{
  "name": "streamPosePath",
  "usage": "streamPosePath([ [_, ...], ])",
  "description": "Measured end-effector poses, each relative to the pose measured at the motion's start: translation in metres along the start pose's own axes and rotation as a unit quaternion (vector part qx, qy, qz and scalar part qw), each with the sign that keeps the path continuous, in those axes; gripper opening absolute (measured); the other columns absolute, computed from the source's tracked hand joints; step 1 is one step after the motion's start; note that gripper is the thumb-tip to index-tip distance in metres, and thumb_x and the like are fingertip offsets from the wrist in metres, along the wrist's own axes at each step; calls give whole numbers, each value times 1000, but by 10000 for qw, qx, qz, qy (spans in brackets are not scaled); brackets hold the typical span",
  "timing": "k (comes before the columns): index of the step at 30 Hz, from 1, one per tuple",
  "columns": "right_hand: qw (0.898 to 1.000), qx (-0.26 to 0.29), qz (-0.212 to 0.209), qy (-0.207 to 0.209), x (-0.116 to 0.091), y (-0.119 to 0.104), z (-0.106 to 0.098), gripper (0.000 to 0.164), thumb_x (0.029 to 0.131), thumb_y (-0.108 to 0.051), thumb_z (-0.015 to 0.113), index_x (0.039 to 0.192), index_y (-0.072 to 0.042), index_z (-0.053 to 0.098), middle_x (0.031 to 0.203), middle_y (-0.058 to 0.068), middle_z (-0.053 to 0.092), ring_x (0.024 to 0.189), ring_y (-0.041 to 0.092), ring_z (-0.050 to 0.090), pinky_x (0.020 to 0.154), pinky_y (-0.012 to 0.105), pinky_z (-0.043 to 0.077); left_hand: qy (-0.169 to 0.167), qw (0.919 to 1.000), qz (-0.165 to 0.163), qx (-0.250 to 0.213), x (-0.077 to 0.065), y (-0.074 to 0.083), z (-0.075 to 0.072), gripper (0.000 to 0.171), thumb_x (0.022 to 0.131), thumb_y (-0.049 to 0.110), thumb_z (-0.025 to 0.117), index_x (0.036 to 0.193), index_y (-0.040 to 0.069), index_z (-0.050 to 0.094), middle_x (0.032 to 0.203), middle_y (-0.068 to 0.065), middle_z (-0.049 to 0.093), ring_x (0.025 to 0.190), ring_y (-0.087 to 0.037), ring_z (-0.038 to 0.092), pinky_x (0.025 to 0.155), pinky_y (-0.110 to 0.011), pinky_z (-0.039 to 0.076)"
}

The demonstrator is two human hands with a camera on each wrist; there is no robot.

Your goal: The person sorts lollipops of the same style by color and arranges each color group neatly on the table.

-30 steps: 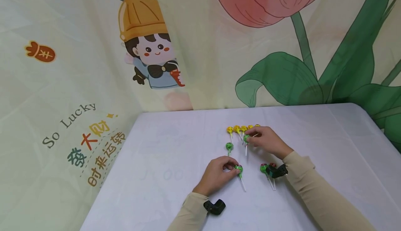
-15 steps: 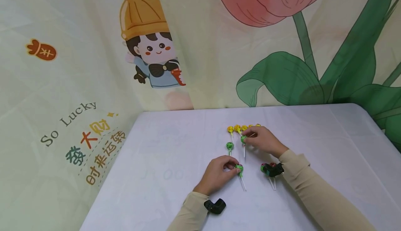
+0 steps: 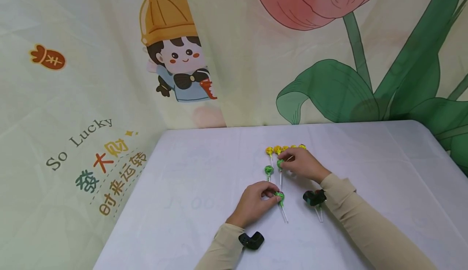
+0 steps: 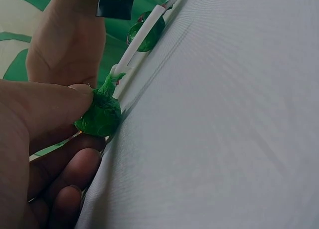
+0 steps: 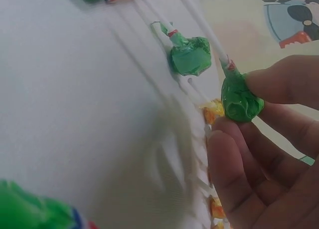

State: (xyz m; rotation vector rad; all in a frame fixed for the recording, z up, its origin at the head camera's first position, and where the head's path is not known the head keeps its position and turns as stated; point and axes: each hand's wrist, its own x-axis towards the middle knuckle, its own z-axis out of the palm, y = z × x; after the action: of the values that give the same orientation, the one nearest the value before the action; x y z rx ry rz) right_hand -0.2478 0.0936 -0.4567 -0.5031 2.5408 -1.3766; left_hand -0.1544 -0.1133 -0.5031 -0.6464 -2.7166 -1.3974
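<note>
My left hand [image 3: 252, 205] pinches the wrapped head of a green lollipop [image 4: 101, 112] between thumb and finger, its white stick slanting toward the front of the table in the head view. Farther back, my right hand [image 3: 305, 165] holds another green lollipop [image 5: 240, 102] by its head. This one's stick hangs toward the left hand. Just left of it, a third green lollipop [image 3: 268, 170] lies on the white table. Behind these runs a row of yellow lollipops [image 3: 269, 151], partly covered by the right hand.
Under my right wrist's black camera [image 3: 314, 198] lie more lollipops, mostly hidden; two white sticks [image 3: 319, 214] show. A green wrapper [image 5: 35, 209] appears at the right wrist view's lower left. A printed cloth [image 3: 241, 79] hangs behind the table [image 3: 175, 160].
My right hand has moved left with its green lollipop, closer to the green one lying on the table. The left hand stays in place, still pinching its lollipop.
</note>
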Motion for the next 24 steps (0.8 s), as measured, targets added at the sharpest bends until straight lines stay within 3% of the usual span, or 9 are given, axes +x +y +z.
streamPosePath([
  [11, 9990, -396, -109, -151, 1, 0, 7, 16, 90, -13, 74, 106, -12, 73, 103, 3, 68, 94, 22, 62, 69, 32, 54, -16, 10000, -23, 29, 0, 1, 0, 15, 90, 23, 77, 104, 19, 73, 96, 14, 67, 84, 1, 61, 78, -24, 50],
  [24, 9973, -669, -257, -131, 3, -2, 14, 16, 90, -12, 73, 105, -10, 72, 98, 0, 69, 92, 18, 62, 77, 34, 53, 21, 10000, 60, 64, 1, -2, 1, 15, 89, 23, 77, 103, 20, 73, 95, 15, 66, 84, 1, 61, 78, -23, 50],
])
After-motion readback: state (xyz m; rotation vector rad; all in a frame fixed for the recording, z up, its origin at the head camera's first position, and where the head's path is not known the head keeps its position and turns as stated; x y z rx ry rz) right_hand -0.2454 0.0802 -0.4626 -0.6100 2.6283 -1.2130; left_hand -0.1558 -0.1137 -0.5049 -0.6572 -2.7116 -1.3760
